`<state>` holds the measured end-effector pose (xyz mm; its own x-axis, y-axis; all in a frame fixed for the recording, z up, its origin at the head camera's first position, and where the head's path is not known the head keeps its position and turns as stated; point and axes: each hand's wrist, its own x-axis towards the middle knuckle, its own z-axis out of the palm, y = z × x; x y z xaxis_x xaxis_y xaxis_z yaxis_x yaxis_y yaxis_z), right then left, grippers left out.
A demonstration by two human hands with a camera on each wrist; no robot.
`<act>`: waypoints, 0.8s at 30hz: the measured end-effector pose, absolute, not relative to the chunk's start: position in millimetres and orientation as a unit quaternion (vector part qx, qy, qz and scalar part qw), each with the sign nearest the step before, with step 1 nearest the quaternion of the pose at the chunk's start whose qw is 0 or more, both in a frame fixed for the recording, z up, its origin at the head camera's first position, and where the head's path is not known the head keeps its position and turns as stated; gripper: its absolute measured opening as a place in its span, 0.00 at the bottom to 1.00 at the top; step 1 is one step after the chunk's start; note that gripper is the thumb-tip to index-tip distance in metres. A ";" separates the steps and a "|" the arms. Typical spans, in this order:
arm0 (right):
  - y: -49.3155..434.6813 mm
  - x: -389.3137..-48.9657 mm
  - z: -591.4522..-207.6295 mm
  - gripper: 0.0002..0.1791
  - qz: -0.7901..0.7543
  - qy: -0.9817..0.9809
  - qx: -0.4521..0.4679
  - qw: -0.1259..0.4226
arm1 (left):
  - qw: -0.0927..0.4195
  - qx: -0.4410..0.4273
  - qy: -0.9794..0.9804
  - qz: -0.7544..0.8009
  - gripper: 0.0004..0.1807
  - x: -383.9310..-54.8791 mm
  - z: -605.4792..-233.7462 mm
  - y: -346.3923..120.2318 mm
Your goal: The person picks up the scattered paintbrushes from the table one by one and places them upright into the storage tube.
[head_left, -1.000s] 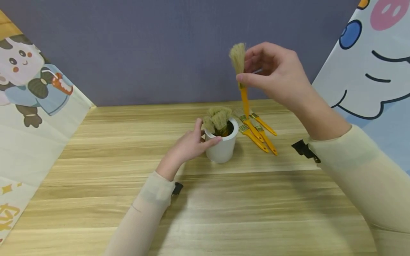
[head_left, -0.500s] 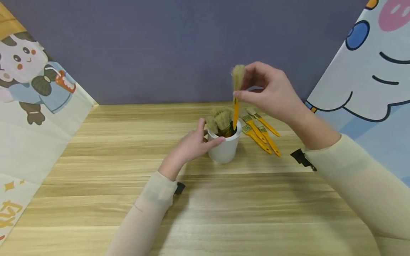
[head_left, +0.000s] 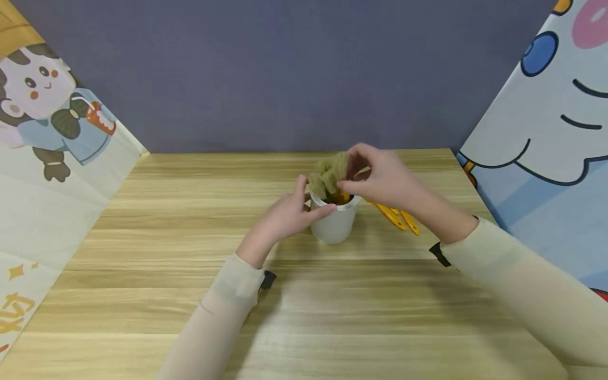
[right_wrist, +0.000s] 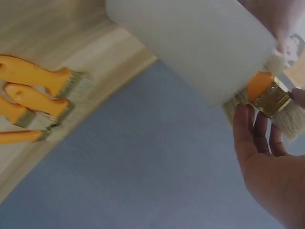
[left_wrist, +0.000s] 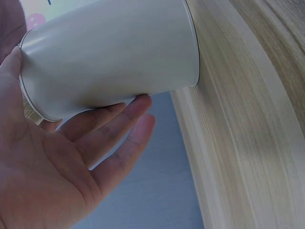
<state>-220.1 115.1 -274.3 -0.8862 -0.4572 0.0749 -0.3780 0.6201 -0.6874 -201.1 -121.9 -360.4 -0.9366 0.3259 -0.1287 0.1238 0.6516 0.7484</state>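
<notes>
A white cup [head_left: 332, 227] stands upright on the wooden table, holding several paintbrushes [head_left: 317, 184] with pale bristles up. My left hand [head_left: 285, 215] grips the cup at its left side, thumb at the rim; the left wrist view shows fingertips against the cup wall [left_wrist: 114, 52]. Over the cup's right side, my right hand [head_left: 385, 177] pinches a paintbrush [head_left: 340, 164] near its bristles. That brush's handle is down inside the cup, and its metal ferrule [right_wrist: 272, 99] shows above the rim in the right wrist view.
Several yellow-handled paintbrushes [right_wrist: 35, 74] lie on the table right of the cup, partly hidden by my right hand in the head view. A grey-blue panel [head_left: 294, 74] rises behind the table [head_left: 190, 211]. Cartoon-printed sheets [head_left: 52, 132] flank both sides.
My right hand has come down and left, lowering the paintbrush from above the loose brushes into the cup. My left hand keeps its hold on the cup.
</notes>
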 end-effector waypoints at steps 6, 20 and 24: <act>116.2 -223.4 -289.6 0.19 -0.336 0.914 -0.221 0.052 | 0.123 0.124 0.901 0.398 0.45 -201.5 -360.6 -121.1; 119.6 -226.8 -292.7 0.27 -0.339 0.914 -0.220 0.035 | 0.117 0.120 0.904 0.394 0.48 -202.4 -361.6 -121.5; 125.9 -227.8 -288.3 0.27 -0.356 0.908 -0.218 0.026 | 0.114 0.119 0.905 0.392 0.49 -201.9 -363.1 -119.3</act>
<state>-227.8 125.9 -288.3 -0.9035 -0.4149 0.1074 -0.3772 0.6509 -0.6588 -201.9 -119.3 -363.1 -0.9459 0.3041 -0.1127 0.1256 0.6639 0.7372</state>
